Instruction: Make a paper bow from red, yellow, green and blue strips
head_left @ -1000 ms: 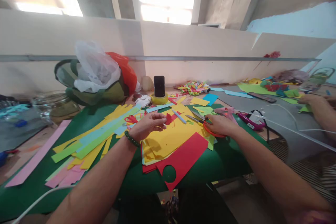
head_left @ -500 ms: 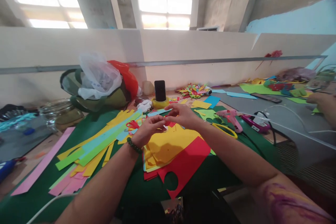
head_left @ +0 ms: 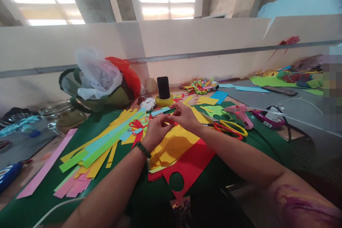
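My left hand (head_left: 157, 130), with a green bead bracelet (head_left: 143, 149) at the wrist, is closed in a pinch above the stacked sheets. My right hand (head_left: 185, 118) meets it there, its thumb and fingers also pinched together. Whatever lies between the fingertips is too small and hidden to name. Below the hands are yellow sheets (head_left: 173, 146) and a red sheet (head_left: 192, 167) with a round hole cut near its lower corner. Looped red strips (head_left: 137, 124) lie left of my left hand. Scissors with red and yellow handles (head_left: 231, 130) rest beyond my right forearm.
Yellow, green and blue strips (head_left: 107, 142) fan out on the left over the green cloth (head_left: 101, 119). A pink glue gun (head_left: 242, 115) and its cable lie at right. At the back stand a phone (head_left: 163, 87), a colourful paper bundle (head_left: 200, 86) and a bag (head_left: 107, 101).
The view has tilted down slightly. My hands stay pinched close together, with small finger shifts. More of the scissors' red handle shows beside my right forearm.
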The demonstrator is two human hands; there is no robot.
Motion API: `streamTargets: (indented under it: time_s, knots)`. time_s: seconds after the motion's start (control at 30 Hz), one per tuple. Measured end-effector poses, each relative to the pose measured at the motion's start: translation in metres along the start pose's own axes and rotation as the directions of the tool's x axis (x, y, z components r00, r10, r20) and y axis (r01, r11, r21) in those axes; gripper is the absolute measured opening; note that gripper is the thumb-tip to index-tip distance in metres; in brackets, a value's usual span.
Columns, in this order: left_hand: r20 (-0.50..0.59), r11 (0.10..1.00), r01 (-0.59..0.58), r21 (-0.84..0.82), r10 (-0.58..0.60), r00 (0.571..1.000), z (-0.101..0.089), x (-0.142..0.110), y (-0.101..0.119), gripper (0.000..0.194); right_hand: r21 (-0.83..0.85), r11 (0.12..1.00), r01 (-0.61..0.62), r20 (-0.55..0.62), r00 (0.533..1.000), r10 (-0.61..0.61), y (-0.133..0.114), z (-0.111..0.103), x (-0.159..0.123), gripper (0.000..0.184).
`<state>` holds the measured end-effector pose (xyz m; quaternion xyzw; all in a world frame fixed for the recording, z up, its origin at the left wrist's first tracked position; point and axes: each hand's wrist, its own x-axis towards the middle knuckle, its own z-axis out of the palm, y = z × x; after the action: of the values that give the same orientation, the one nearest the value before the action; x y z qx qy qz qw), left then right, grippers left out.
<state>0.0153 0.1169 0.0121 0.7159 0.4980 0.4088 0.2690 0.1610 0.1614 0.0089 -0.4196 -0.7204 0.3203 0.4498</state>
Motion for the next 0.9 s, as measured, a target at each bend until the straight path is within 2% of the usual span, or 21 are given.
streamTargets:
  time_s: [0.1,0.2,0.4,0.5,0.6,0.73,0.83,0.9]
  knots:
    - [0.014,0.997,0.041,-0.073,-0.040,0.999,0.001,0.001,0.000,0.023,0.019,1.000,0.000,0.025,1.000,0.000,0.003,0.002,0.000,0.029]
    - [0.088,0.971,0.094,-0.222,-0.076,0.993,-0.001,0.001,0.000,0.027,0.094,0.995,0.035,0.044,0.998,-0.039,0.004,-0.001,0.001,0.026]
    - [0.159,0.885,0.228,-0.406,-0.177,0.971,-0.006,0.001,-0.003,0.055,0.209,0.975,0.075,0.152,0.983,-0.108,0.002,-0.011,0.000,0.021]
    - [0.153,0.909,0.199,-0.367,-0.152,0.976,-0.004,0.001,-0.005,0.057,0.183,0.981,0.071,0.136,0.986,-0.097,0.003,-0.012,0.000,0.022]
    - [0.072,0.957,0.097,-0.273,-0.080,0.994,0.001,0.001,-0.009,0.058,0.119,0.990,0.074,0.060,0.995,-0.081,0.004,-0.010,0.000,0.026]
    - [-0.030,0.989,0.031,-0.142,-0.036,0.999,0.005,0.001,-0.015,0.055,0.055,0.987,0.153,-0.015,0.988,-0.152,0.005,-0.005,-0.001,0.027]
    - [-0.022,0.984,0.022,-0.177,-0.026,0.999,0.005,0.001,-0.015,0.051,0.024,0.985,0.170,-0.042,0.985,-0.169,0.006,-0.001,-0.002,0.029]
    - [0.020,0.964,0.066,-0.259,-0.063,0.998,0.004,0.001,-0.012,0.052,0.053,0.982,0.180,-0.035,0.983,-0.178,0.007,0.000,-0.001,0.030]
